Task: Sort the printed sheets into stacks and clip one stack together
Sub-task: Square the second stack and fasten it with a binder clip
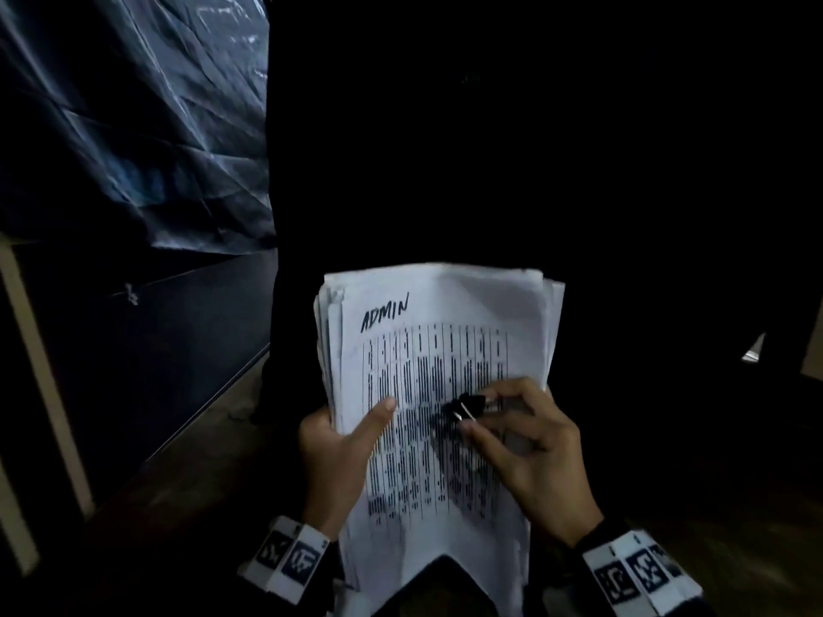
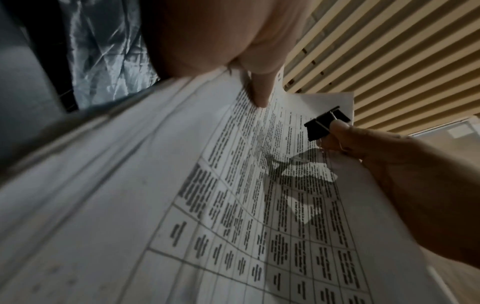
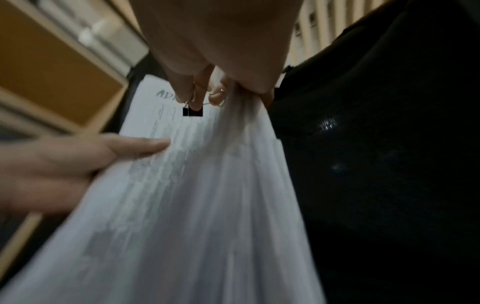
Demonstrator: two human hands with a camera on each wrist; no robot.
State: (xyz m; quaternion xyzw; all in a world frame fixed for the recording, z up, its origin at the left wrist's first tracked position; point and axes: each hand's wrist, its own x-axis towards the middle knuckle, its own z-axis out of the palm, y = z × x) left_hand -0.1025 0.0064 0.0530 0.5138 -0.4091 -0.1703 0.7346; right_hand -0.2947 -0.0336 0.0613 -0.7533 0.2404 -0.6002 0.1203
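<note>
A thick stack of printed sheets is held up in front of me, its top sheet a table with "ADMIN" handwritten above it. My left hand grips the stack's left edge, thumb lying across the top sheet. My right hand pinches a black binder clip by its wire handles, just above the middle of the page. The left wrist view shows the clip held by the right fingers, clear of the paper. In the right wrist view the clip hangs below the fingers over the stack.
A large dark shape fills the space behind the sheets. At the left hangs creased bluish fabric above a dark panel with a pale wooden frame. Wooden floor lies below. Pale slats run overhead.
</note>
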